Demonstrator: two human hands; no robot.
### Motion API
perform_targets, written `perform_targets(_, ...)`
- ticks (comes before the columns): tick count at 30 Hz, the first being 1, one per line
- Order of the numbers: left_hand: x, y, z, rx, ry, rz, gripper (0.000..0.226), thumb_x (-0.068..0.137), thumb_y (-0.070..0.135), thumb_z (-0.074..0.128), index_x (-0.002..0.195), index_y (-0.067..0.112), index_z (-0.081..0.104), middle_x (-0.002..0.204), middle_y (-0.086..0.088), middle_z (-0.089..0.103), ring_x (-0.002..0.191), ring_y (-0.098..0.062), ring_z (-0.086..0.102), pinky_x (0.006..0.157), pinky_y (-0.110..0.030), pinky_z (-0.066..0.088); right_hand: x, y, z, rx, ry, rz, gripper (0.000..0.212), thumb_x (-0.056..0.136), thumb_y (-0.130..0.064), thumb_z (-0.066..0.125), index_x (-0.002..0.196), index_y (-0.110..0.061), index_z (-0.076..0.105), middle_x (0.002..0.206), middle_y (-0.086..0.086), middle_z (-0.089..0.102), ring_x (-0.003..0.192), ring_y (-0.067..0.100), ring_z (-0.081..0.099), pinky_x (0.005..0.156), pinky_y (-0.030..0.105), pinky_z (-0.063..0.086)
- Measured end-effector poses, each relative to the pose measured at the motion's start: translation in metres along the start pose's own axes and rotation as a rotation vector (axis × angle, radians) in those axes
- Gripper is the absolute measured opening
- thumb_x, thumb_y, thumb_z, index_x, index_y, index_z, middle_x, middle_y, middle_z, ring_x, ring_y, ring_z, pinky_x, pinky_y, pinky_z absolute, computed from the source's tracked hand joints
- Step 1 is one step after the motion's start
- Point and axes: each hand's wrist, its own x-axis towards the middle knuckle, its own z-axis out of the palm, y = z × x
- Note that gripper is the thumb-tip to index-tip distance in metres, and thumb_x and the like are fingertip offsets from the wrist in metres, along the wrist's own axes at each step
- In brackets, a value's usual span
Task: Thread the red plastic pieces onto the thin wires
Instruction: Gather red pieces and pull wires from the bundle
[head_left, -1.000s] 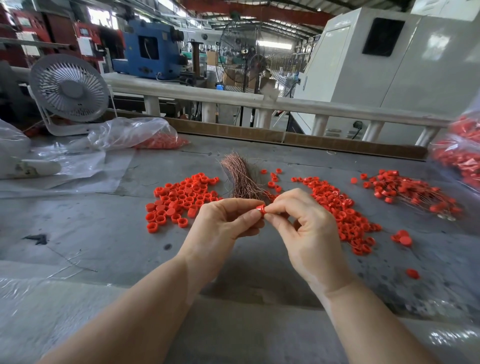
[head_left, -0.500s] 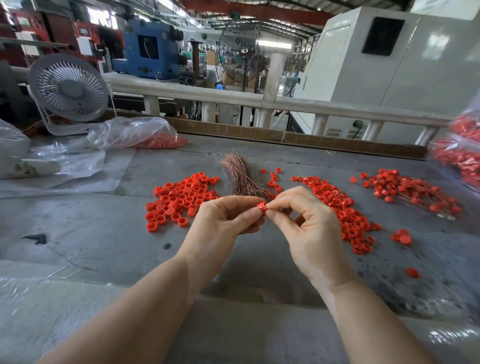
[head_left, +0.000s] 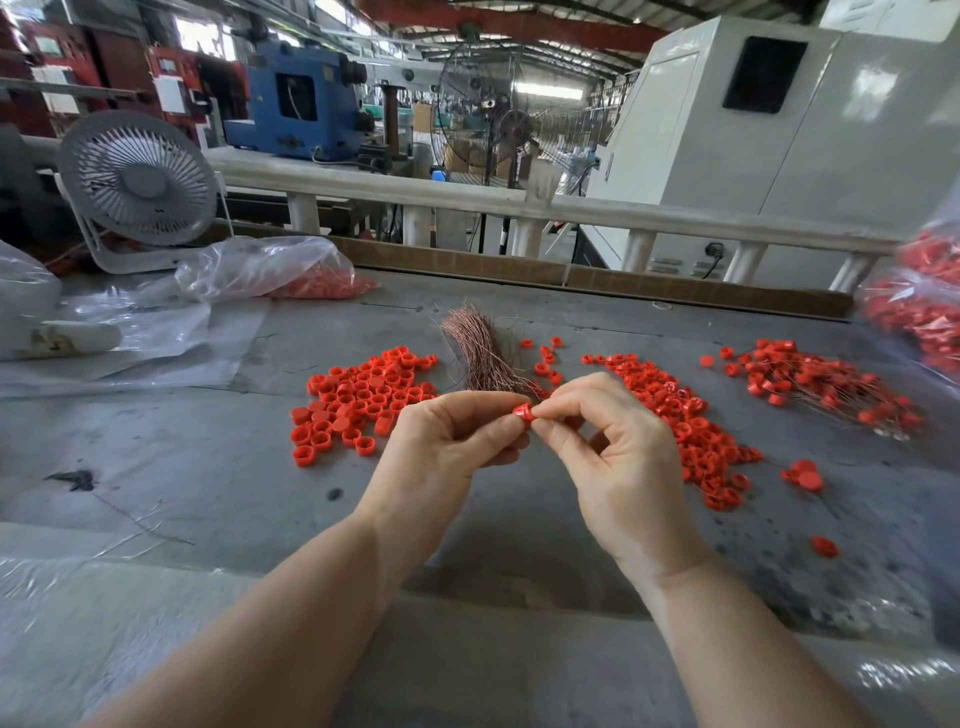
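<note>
Both hands meet above the middle of the grey table (head_left: 197, 467). My left hand (head_left: 447, 452) and my right hand (head_left: 613, 457) pinch one small red plastic piece (head_left: 522, 414) between their fingertips. Any wire at the piece is too thin to make out. Just behind the hands lies a bundle of thin copper-coloured wires (head_left: 483, 353). A pile of loose red pieces (head_left: 358, 400) sits to the left, a second pile (head_left: 691, 431) runs to the right, and red pieces with wires through them (head_left: 826, 384) lie at the far right.
A clear bag holding red pieces (head_left: 291, 270) and a white desk fan (head_left: 137, 182) stand at the back left. Another bag of red parts (head_left: 919, 306) is at the right edge. Stray red pieces (head_left: 805, 475) lie near the right front. A wooden rail (head_left: 623, 283) borders the table's back.
The hands have stayed together on the red piece, lifting slightly. The fingers have shifted a little around it. The piles and the wire bundle have not moved.
</note>
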Motion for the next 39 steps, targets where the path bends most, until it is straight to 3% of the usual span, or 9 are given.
perform_targets(14, -0.001, -0.001, -0.002, -0.039, -0.026, -0.034, 0.019, 0.066, 0.019, 0.065, 0.083, 0.017, 0.073, 0.072, -0.002, 0.072, 0.065, -0.008, 0.065, 0.063, -0.017, 0.053, 0.0, -0.003, 0.0, 0.014, -0.007, 0.044, 0.006, 0.08, -0.008, 0.063, 0.077, -0.009, 0.067, 0.076, -0.01, 0.058, 0.073, -0.005, 0.052, 0.067, 0.005, 0.035)
perform_targets(24, 0.0, -0.003, -0.002, -0.058, -0.004, -0.074, 0.012, 0.073, 0.009, 0.065, 0.083, 0.009, 0.071, 0.067, -0.004, 0.07, 0.06, -0.008, 0.063, 0.06, -0.017, 0.053, 0.0, -0.004, 0.003, -0.019, -0.014, 0.078, 0.008, 0.079, -0.009, 0.061, 0.074, -0.009, 0.066, 0.072, -0.012, 0.054, 0.07, -0.004, 0.05, 0.065, 0.008, 0.036)
perform_targets(29, 0.001, -0.003, -0.003, -0.103, 0.007, -0.123, 0.011, 0.073, 0.008, 0.065, 0.083, 0.008, 0.071, 0.066, -0.005, 0.069, 0.059, -0.007, 0.063, 0.057, -0.016, 0.051, -0.001, -0.007, 0.005, -0.1, -0.024, 0.037, 0.008, 0.082, -0.008, 0.059, 0.078, -0.007, 0.066, 0.076, -0.006, 0.056, 0.072, 0.004, 0.051, 0.066, 0.016, 0.04)
perform_targets(34, 0.001, -0.004, -0.003, -0.153, 0.013, -0.178, 0.023, 0.064, 0.02, 0.066, 0.083, 0.01, 0.074, 0.078, -0.009, 0.072, 0.068, -0.012, 0.064, 0.063, -0.02, 0.055, -0.004, -0.012, 0.004, -0.2, -0.03, 0.015, 0.007, 0.075, -0.011, 0.065, 0.083, -0.01, 0.066, 0.08, -0.005, 0.055, 0.072, 0.01, 0.052, 0.064, 0.016, 0.038)
perform_targets(39, 0.0, -0.001, -0.002, -0.133, -0.016, -0.23, 0.018, 0.065, 0.022, 0.066, 0.077, 0.017, 0.077, 0.079, -0.003, 0.073, 0.067, -0.007, 0.065, 0.058, -0.016, 0.051, -0.006, -0.015, 0.002, -0.33, -0.009, -0.045, 0.009, 0.072, -0.013, 0.068, 0.078, -0.008, 0.063, 0.079, 0.0, 0.058, 0.075, 0.018, 0.056, 0.067, 0.03, 0.047)
